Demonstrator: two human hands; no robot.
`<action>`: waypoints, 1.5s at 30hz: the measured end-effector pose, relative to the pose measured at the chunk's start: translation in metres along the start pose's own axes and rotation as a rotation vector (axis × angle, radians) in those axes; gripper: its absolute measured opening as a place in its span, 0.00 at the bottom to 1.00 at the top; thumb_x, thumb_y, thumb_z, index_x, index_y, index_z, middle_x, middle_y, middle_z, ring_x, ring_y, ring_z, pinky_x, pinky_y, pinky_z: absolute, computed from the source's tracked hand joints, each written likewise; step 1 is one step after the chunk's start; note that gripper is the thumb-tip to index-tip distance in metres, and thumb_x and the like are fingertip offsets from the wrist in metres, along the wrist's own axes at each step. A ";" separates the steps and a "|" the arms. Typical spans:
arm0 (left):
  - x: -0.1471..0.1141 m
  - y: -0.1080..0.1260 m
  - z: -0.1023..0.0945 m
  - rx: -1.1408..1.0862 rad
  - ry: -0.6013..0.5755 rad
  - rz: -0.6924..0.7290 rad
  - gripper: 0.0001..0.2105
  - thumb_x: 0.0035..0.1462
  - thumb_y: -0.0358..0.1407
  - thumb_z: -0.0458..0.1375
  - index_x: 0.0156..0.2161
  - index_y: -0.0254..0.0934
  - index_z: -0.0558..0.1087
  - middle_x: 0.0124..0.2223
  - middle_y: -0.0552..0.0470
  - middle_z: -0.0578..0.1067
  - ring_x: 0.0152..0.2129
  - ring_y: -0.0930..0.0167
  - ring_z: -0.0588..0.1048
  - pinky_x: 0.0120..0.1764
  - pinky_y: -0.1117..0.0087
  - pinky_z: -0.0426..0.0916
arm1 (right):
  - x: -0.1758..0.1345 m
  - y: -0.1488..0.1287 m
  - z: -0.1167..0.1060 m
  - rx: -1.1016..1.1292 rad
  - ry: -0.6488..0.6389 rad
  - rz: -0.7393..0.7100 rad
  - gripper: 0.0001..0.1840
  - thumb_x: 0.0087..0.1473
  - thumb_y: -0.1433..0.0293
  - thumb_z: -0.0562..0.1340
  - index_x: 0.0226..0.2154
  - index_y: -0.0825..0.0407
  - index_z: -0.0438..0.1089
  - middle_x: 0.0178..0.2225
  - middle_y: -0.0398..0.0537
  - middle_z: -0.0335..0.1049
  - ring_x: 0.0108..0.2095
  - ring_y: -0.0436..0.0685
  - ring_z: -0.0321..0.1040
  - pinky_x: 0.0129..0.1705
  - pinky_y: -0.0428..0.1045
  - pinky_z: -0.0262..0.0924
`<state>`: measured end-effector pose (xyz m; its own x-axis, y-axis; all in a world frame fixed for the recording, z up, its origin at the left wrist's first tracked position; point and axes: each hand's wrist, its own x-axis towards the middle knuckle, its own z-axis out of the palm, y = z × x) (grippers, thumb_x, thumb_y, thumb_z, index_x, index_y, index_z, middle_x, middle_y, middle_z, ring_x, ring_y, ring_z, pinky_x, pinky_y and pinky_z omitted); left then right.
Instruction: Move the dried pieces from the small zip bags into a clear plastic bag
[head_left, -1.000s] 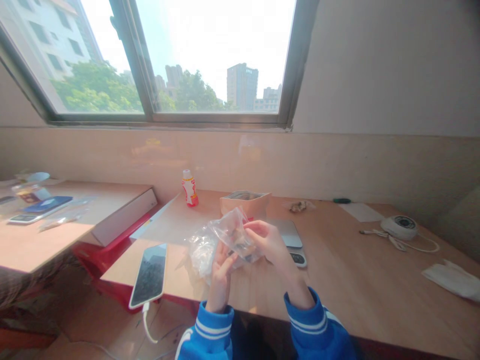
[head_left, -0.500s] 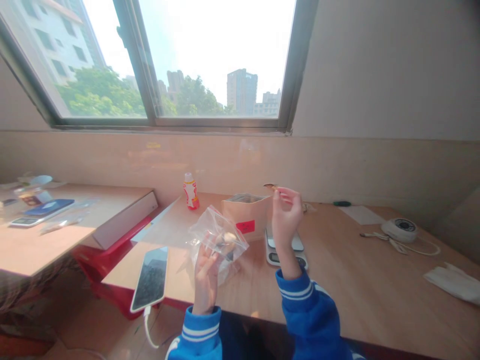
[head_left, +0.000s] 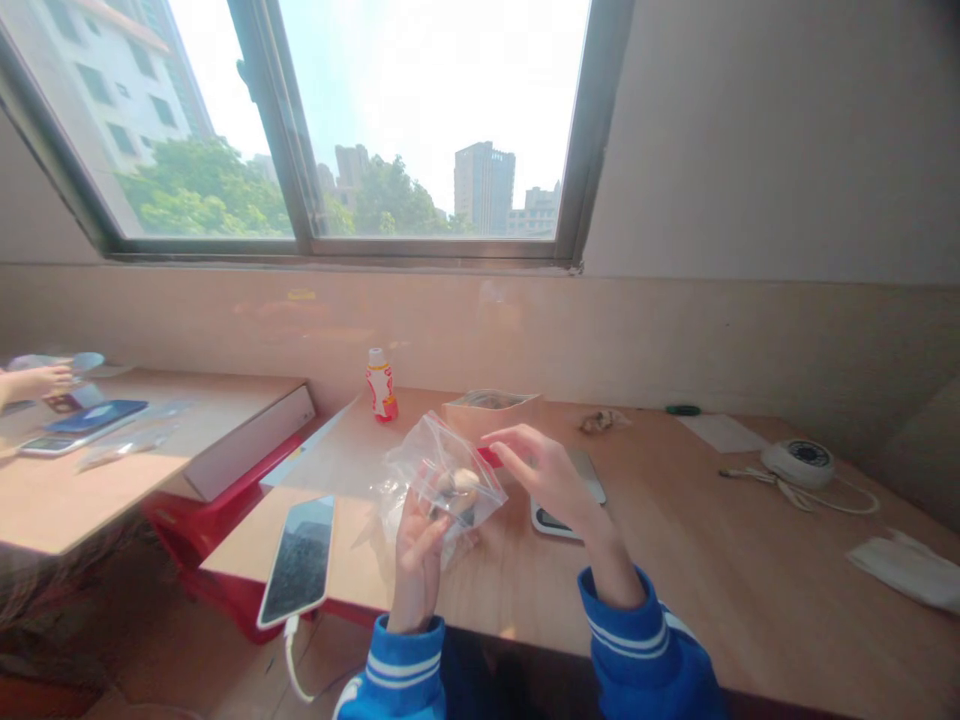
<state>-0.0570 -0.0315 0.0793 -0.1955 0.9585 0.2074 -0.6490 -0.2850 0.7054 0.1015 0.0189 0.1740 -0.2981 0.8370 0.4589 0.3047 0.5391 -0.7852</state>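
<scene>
My left hand (head_left: 417, 552) holds up a clear plastic bag (head_left: 442, 479) with a few small brownish pieces inside, just above the near edge of the wooden table (head_left: 712, 560). My right hand (head_left: 541, 470) hovers beside the bag's mouth, fingers apart and pointing left, with nothing seen in it. Behind the hands stands a small tan box (head_left: 491, 412) with a red label, and a flat digital scale (head_left: 571, 496) lies partly hidden under my right hand.
A phone (head_left: 299, 560) on a white cable lies at the table's left edge. A small red-and-white bottle (head_left: 381, 385) stands at the back. A round white device (head_left: 801, 458) with cable, paper and a tissue lie right. Another person's hand (head_left: 34, 381) works at the left desk.
My right hand, raised with a small piece pinched over the tan box half a second ago, has come down to the bag's mouth with fingers spread. The bag stays in my left hand.
</scene>
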 end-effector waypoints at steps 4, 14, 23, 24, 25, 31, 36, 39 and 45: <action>-0.002 -0.005 0.005 0.077 -0.024 -0.009 0.33 0.51 0.30 0.61 0.61 0.51 0.58 0.63 0.49 0.62 0.57 0.58 0.63 0.57 0.56 0.61 | -0.008 -0.002 0.004 -0.088 -0.247 -0.079 0.12 0.58 0.62 0.57 0.40 0.46 0.74 0.37 0.44 0.73 0.34 0.53 0.67 0.38 0.48 0.63; -0.004 -0.003 0.012 0.107 0.002 -0.081 0.35 0.51 0.30 0.62 0.62 0.52 0.55 0.63 0.49 0.62 0.56 0.58 0.65 0.54 0.56 0.65 | -0.009 0.013 0.008 0.113 -0.161 0.041 0.13 0.50 0.62 0.64 0.39 0.50 0.69 0.36 0.44 0.72 0.33 0.52 0.68 0.35 0.48 0.65; 0.000 -0.001 -0.002 0.139 0.064 0.000 0.35 0.49 0.32 0.62 0.62 0.45 0.57 0.63 0.45 0.61 0.53 0.55 0.68 0.56 0.55 0.62 | 0.049 0.037 0.002 -0.132 0.468 -0.109 0.17 0.53 0.60 0.61 0.43 0.50 0.68 0.43 0.52 0.71 0.44 0.59 0.67 0.47 0.56 0.62; 0.000 0.000 -0.002 0.138 0.062 0.006 0.35 0.49 0.32 0.62 0.62 0.45 0.56 0.63 0.45 0.61 0.54 0.55 0.67 0.56 0.55 0.62 | 0.051 0.038 0.002 -0.205 0.397 -0.125 0.16 0.54 0.60 0.60 0.43 0.50 0.69 0.44 0.53 0.71 0.46 0.60 0.66 0.49 0.58 0.60; 0.000 0.001 -0.003 0.138 0.062 0.009 0.35 0.49 0.32 0.62 0.62 0.46 0.56 0.63 0.45 0.60 0.54 0.55 0.67 0.56 0.54 0.62 | 0.050 0.039 0.002 -0.266 0.340 -0.136 0.16 0.54 0.60 0.60 0.43 0.50 0.70 0.46 0.53 0.70 0.48 0.61 0.64 0.52 0.59 0.57; -0.001 0.000 -0.004 0.125 0.047 0.009 0.34 0.51 0.31 0.60 0.62 0.49 0.56 0.65 0.48 0.59 0.54 0.58 0.67 0.58 0.54 0.58 | 0.022 0.023 0.000 -0.218 0.401 -0.193 0.14 0.59 0.68 0.53 0.43 0.51 0.71 0.44 0.52 0.69 0.48 0.58 0.63 0.52 0.56 0.57; -0.001 -0.006 0.000 0.117 -0.023 0.010 0.37 0.50 0.30 0.61 0.63 0.51 0.53 0.65 0.49 0.58 0.58 0.57 0.63 0.58 0.54 0.59 | 0.000 0.011 0.002 0.009 -0.105 -0.071 0.12 0.57 0.71 0.55 0.39 0.49 0.73 0.38 0.46 0.73 0.38 0.53 0.69 0.39 0.47 0.64; -0.002 -0.008 0.004 0.126 -0.052 -0.027 0.36 0.51 0.30 0.61 0.63 0.52 0.53 0.65 0.49 0.58 0.59 0.57 0.60 0.57 0.56 0.61 | -0.005 0.014 0.003 0.015 -0.263 0.038 0.10 0.55 0.68 0.58 0.37 0.51 0.74 0.35 0.46 0.74 0.32 0.52 0.69 0.32 0.45 0.63; -0.001 -0.010 0.008 0.182 -0.022 -0.019 0.34 0.51 0.32 0.62 0.62 0.50 0.56 0.65 0.47 0.58 0.58 0.59 0.62 0.55 0.58 0.63 | -0.011 0.021 0.002 0.018 -0.383 0.038 0.13 0.53 0.62 0.62 0.40 0.51 0.74 0.35 0.47 0.74 0.31 0.53 0.68 0.32 0.46 0.62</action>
<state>-0.0446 -0.0302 0.0773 -0.1669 0.9641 0.2065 -0.5082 -0.2636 0.8199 0.1092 0.0207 0.1517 -0.6042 0.7587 0.2433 0.3072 0.5036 -0.8075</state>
